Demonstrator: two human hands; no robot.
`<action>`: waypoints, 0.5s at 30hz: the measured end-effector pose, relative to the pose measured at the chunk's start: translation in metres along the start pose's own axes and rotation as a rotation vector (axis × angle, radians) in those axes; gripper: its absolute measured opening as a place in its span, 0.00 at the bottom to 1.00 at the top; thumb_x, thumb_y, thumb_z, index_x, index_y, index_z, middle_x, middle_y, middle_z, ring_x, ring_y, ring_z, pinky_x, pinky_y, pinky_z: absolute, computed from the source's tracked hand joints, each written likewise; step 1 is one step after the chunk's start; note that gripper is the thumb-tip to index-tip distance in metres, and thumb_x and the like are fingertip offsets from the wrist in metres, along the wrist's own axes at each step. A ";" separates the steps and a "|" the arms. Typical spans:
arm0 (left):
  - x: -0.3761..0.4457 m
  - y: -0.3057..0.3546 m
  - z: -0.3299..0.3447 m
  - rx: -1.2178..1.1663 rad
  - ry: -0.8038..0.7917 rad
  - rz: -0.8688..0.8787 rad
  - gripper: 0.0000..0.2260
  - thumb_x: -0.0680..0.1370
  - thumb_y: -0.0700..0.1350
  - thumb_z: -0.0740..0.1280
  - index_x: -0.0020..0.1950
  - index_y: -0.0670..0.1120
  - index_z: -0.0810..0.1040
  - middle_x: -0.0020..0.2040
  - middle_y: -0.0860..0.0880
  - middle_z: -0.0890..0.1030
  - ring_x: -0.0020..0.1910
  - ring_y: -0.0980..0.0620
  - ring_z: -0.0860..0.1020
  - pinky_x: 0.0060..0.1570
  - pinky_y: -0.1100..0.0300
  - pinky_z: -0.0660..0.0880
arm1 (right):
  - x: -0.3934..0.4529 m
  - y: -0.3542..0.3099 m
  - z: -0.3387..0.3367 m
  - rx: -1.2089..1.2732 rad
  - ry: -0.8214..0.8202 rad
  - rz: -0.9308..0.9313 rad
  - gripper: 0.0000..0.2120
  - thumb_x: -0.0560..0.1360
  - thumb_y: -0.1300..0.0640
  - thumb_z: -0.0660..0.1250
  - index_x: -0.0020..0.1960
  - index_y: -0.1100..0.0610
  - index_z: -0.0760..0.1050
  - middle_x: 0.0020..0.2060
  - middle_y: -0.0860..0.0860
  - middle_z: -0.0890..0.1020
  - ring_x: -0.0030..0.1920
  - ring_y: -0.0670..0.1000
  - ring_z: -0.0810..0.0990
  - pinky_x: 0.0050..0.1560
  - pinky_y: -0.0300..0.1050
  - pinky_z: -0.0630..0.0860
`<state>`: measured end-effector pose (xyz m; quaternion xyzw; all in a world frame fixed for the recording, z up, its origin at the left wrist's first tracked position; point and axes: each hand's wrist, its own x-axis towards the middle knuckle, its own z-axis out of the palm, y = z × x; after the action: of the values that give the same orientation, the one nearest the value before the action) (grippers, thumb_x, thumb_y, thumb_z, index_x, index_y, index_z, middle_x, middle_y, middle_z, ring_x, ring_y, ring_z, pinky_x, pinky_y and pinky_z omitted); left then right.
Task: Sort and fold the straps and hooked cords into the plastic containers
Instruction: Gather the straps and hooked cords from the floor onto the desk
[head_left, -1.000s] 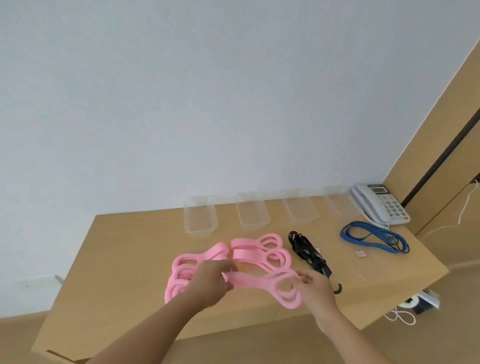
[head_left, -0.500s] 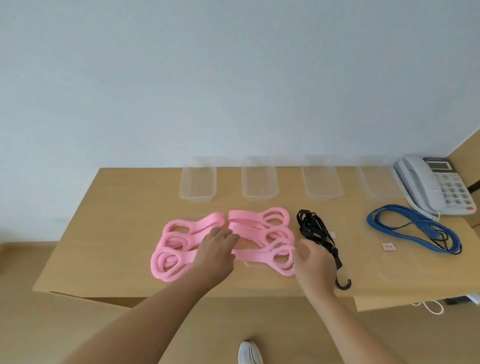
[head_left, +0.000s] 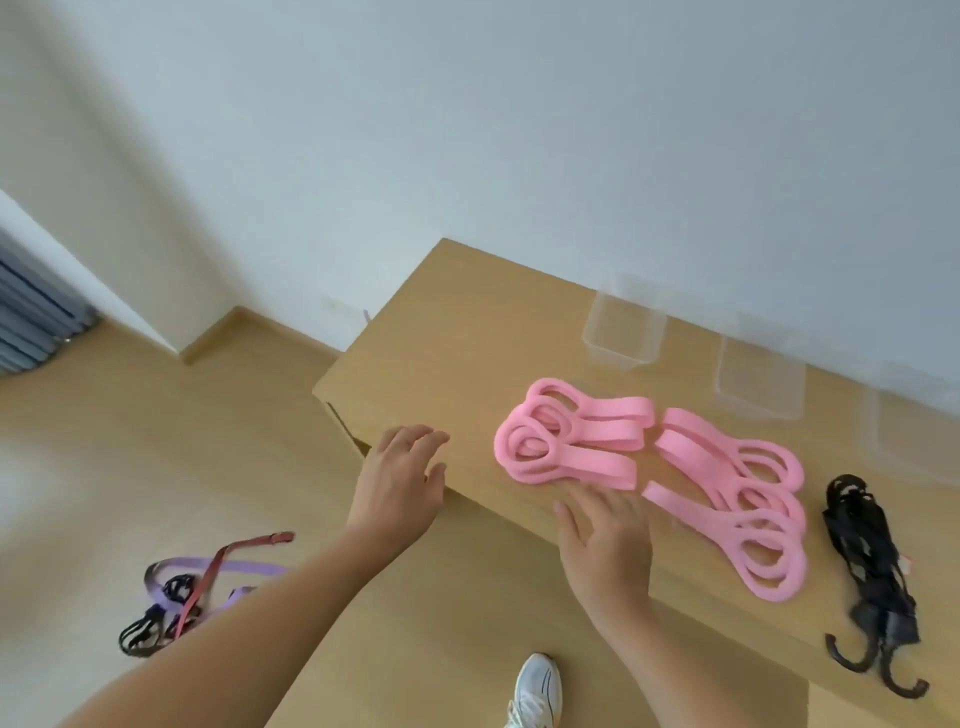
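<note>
Wooden table (head_left: 447, 332) stands against a pale wall, clear containers (head_left: 623, 332) along its back edge. Pink straps (head_left: 571, 447) lie mid-table, long axes running sideways, just beyond the right hand (head_left: 605, 551), which is nearer. Left hand (head_left: 400, 478) hovers at the table's corner. Both hands show spread fingers, holding nothing. Black hooked cords (head_left: 872, 561) lie right of the straps.

Two pink strap bundles (head_left: 571, 441) (head_left: 737, 499), one black hooked cord (head_left: 872, 561), three containers (head_left: 623, 332).

Pink straps (head_left: 571, 447), black hooked cords (head_left: 867, 551), tan table (head_left: 457, 332), purple and red straps (head_left: 208, 577) (floor), white shoe (head_left: 535, 686)
</note>
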<state>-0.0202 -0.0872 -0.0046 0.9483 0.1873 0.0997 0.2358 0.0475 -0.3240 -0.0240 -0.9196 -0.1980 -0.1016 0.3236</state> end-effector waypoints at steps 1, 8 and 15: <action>-0.007 -0.021 -0.013 0.001 0.021 -0.070 0.15 0.77 0.39 0.72 0.64 0.45 0.82 0.62 0.46 0.82 0.64 0.41 0.76 0.61 0.48 0.77 | -0.004 -0.018 0.013 0.012 -0.036 -0.012 0.07 0.72 0.59 0.73 0.49 0.57 0.84 0.43 0.50 0.85 0.46 0.52 0.78 0.54 0.44 0.70; -0.103 -0.210 -0.099 -0.067 0.092 -0.473 0.15 0.81 0.45 0.67 0.68 0.48 0.79 0.66 0.49 0.80 0.66 0.46 0.73 0.64 0.55 0.70 | -0.065 -0.168 0.120 -0.028 -0.436 -0.070 0.12 0.78 0.51 0.69 0.59 0.54 0.84 0.52 0.48 0.85 0.55 0.55 0.78 0.56 0.46 0.73; -0.245 -0.386 -0.158 -0.182 0.122 -0.942 0.13 0.80 0.44 0.67 0.63 0.48 0.82 0.59 0.48 0.81 0.61 0.44 0.77 0.54 0.57 0.70 | -0.150 -0.311 0.251 -0.101 -0.992 -0.184 0.21 0.82 0.44 0.60 0.72 0.49 0.73 0.66 0.45 0.77 0.68 0.49 0.67 0.66 0.41 0.65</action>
<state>-0.4061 0.1949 -0.0795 0.7284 0.6004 0.0533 0.3258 -0.2071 0.0126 -0.0920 -0.8505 -0.4028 0.3099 0.1354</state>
